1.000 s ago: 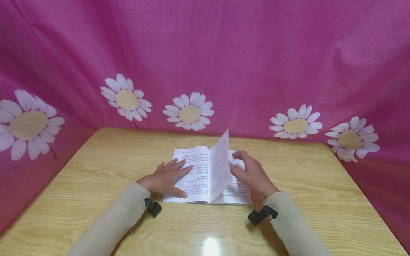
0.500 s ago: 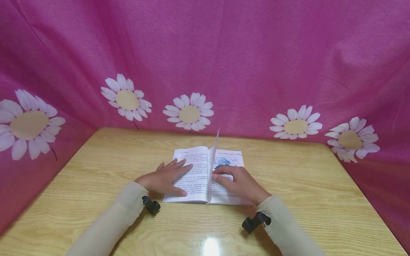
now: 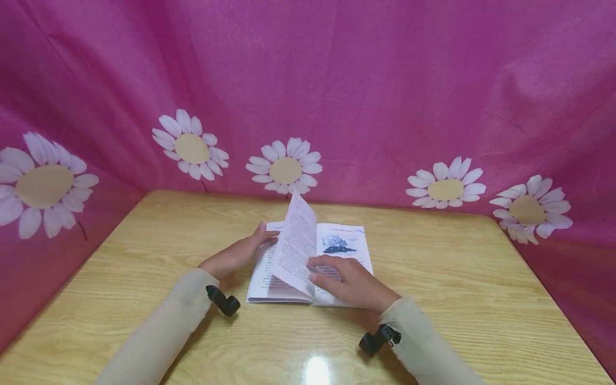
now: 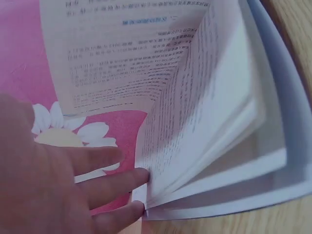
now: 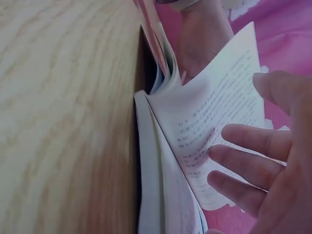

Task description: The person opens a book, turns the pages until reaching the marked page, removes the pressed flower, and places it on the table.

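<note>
An open book (image 3: pixel 360 250) lies on the table, printed text on its left side and a blue picture (image 3: pixel 338 244) on its right page. One page (image 3: pixel 294 243) stands up from the spine, leaning left. My right hand (image 3: pixel 350 280) is just right of this page, its fingertips at the sheet's lower part; in the right wrist view its fingers (image 5: pixel 246 161) spread loosely against the print. My left hand (image 3: pixel 237 255) is at the book's left edge, partly behind the raised page. In the left wrist view, extended fingers (image 4: pixel 119 187) touch the edge of the left-hand pages, which bow upward.
The wooden table (image 3: pixel 269 342) extends around the book, with a bright light reflection near its front edge. A pink curtain (image 3: pixel 366 96) printed with white daisies hangs behind and at both sides. Each sleeved wrist wears a small black camera (image 3: pixel 223 300).
The raised page has swung from right to left past upright, with my right hand following leftward. My left hand has slid off the left page to the book's left edge.
</note>
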Available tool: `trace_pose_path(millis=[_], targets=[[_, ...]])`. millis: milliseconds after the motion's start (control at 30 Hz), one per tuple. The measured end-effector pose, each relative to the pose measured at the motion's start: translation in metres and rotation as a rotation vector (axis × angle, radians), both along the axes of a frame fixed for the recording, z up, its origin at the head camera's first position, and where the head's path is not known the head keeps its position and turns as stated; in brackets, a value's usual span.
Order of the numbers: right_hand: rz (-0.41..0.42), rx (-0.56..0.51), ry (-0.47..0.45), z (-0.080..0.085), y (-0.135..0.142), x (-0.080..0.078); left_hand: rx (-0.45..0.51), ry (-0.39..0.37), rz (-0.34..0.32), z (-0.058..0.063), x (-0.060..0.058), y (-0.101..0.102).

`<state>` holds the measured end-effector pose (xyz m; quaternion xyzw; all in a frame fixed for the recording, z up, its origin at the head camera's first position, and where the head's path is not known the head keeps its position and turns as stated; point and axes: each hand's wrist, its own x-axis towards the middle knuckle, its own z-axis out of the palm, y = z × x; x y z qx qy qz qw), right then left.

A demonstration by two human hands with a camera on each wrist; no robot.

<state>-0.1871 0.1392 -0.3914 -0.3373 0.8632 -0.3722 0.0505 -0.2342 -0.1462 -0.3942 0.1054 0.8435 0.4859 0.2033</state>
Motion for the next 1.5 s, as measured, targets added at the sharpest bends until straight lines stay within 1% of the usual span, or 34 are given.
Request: trace_pose_path(millis=[67,100,300,400,467,600,700,800,900,1000,1100,1200,1267,1333,1500], targets=[[0.006,0.012,-0.010,-0.001,-0.002,0.001,0.028,0.033,0.008,0.000,-0.002,0.000],[0.011,0.013,-0.018,-0.001,-0.002,0.002,0.026,0.036,0.014,0.001,-0.002,-0.001],[0.046,0.033,-0.045,-0.003,-0.008,0.004,0.030,0.081,0.094,-0.001,-0.005,0.000],[0.064,0.041,-0.035,-0.005,-0.009,0.005,0.044,0.111,0.094,-0.001,-0.006,0.001],[0.074,0.051,-0.015,-0.006,-0.010,0.005,0.050,0.118,0.089,-0.002,-0.007,0.002],[0.085,0.097,0.033,-0.009,-0.011,0.007,0.018,0.153,0.099,-0.003,-0.008,0.004],[0.082,0.127,0.045,-0.010,-0.011,0.008,-0.014,0.190,0.098,-0.002,-0.007,0.005],[0.081,0.140,0.039,-0.011,-0.011,0.008,-0.055,0.237,0.066,0.000,-0.005,0.004],[0.085,0.144,0.038,-0.011,-0.011,0.007,-0.120,0.285,0.007,0.003,-0.001,0.005],[0.095,0.136,0.048,-0.010,-0.011,0.007,-0.240,0.332,-0.081,0.006,0.003,0.006],[0.099,0.137,0.056,-0.010,-0.011,0.007,-0.344,0.391,-0.194,0.007,0.009,0.010],[0.098,0.139,0.058,-0.010,-0.011,0.008,-0.411,0.430,-0.274,0.006,0.013,0.013],[0.097,0.142,0.055,-0.009,-0.011,0.008,-0.438,0.446,-0.303,0.005,0.015,0.015],[0.094,0.145,0.051,-0.009,-0.011,0.008,-0.458,0.444,-0.316,0.003,0.016,0.016],[0.097,0.146,0.056,-0.010,-0.010,0.008,-0.487,0.388,-0.309,-0.001,0.016,0.018]])
